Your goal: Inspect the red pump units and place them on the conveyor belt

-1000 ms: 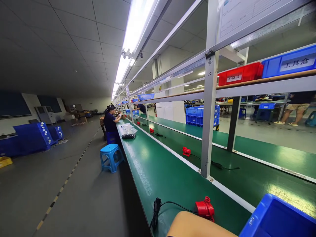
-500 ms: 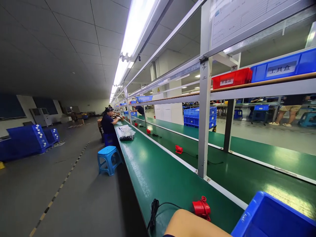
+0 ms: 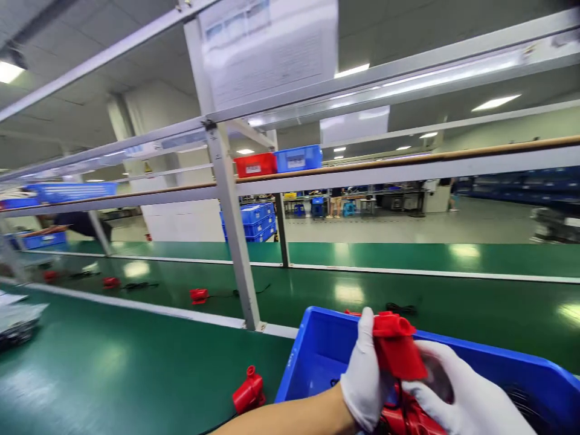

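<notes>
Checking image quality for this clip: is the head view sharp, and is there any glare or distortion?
Head view: motion blur smears the hanging paper sheet and the left side; ceiling lights glare off the green belt; wide-angle bending tilts the metal post; the red part in the gloved hands stays fairly sharp.

You are working under bright, even light from ceiling panels beyond the metal post (image 3: 231, 223). Glare patches shine on the green belt (image 3: 136, 362) either side of it. Motion blur softens everything left of the post; edges bow.
</notes>
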`<state>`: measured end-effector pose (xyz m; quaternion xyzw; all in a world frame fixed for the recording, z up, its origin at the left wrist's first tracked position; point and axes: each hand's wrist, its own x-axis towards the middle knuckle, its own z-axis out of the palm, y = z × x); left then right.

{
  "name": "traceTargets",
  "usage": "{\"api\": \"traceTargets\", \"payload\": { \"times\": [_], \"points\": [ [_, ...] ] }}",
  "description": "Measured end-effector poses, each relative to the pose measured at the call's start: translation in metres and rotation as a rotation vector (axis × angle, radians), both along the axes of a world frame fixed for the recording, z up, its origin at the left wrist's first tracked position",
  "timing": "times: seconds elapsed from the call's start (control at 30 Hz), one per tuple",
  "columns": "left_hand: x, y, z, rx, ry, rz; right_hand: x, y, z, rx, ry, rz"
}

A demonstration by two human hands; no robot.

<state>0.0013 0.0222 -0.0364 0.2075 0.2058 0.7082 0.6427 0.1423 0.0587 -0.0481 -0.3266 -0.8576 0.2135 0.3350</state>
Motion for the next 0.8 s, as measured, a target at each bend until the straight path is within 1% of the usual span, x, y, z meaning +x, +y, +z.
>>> {"api": "traceTargets", "payload": {
  "times": [0.07,0.17,0.27,0.37,0.5,0.63,0.7,0.8],
  "points": [
    [-0.005,-0.006,0.008,0.017,0.019,-0.035,0.000,-0.005,0.008,-0.062,0.021,0.025],
    [-0.008,-0.011,0.014,0.036,0.089,-0.054,-0.004,-0.013,0.015,-0.053,0.078,-0.004],
    [-0.007,-0.012,0.015,0.057,0.144,-0.040,-0.004,-0.014,0.017,-0.030,0.047,0.030],
    [-0.008,-0.011,0.015,0.088,0.177,-0.065,-0.002,-0.014,0.016,0.014,0.018,0.058],
    [-0.010,-0.011,0.015,0.096,0.198,-0.066,-0.004,-0.019,0.015,0.074,0.102,0.010],
    [-0.010,-0.010,0.015,0.074,0.178,-0.066,-0.005,-0.020,0.014,0.031,0.090,0.001],
    [-0.010,-0.010,0.016,0.076,0.177,-0.082,-0.003,-0.018,0.015,0.037,0.055,0.029],
    [-0.012,-0.013,0.017,0.108,0.218,-0.100,0.001,-0.018,0.020,0.068,-0.011,0.122]
  ]
}}
